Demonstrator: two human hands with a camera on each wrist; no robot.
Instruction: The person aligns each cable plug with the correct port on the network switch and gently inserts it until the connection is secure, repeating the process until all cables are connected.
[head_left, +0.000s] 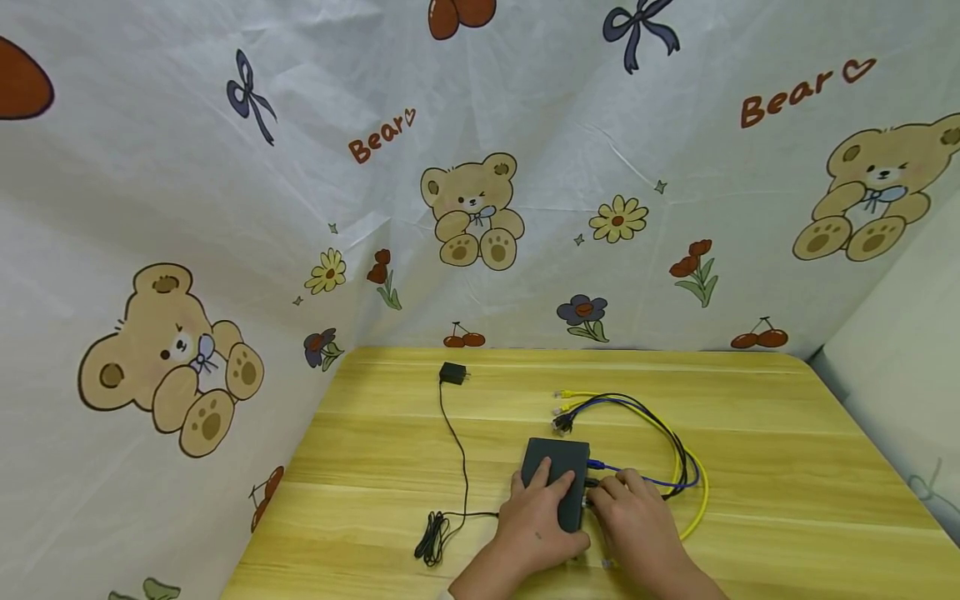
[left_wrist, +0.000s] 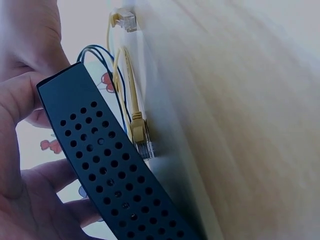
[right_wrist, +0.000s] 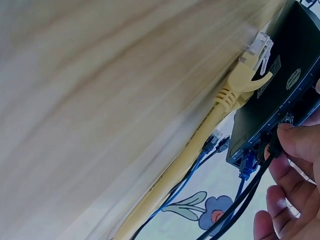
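A flat black network switch (head_left: 561,452) lies on the table, its ports facing right. My left hand (head_left: 536,521) rests on its top with fingers spread, the thumb at the near end. In the left wrist view, the switch's perforated side (left_wrist: 107,165) shows. My right hand (head_left: 633,517) pinches the plug of a black Ethernet cable (right_wrist: 248,187) between thumb and finger, right at a port. A blue Ethernet plug (head_left: 596,464) sits in a port farther back, with a black plug (head_left: 592,482) beside it. The fingers partly hide the pinched plug.
A black power adapter (head_left: 453,373) lies at the back left; its thin cord runs to a coiled bundle (head_left: 431,537) and toward the switch. Yellow cables (head_left: 705,492) loop on the right, their loose ends behind the switch and near the right hand. A bear-print cloth (head_left: 540,108) hangs behind.
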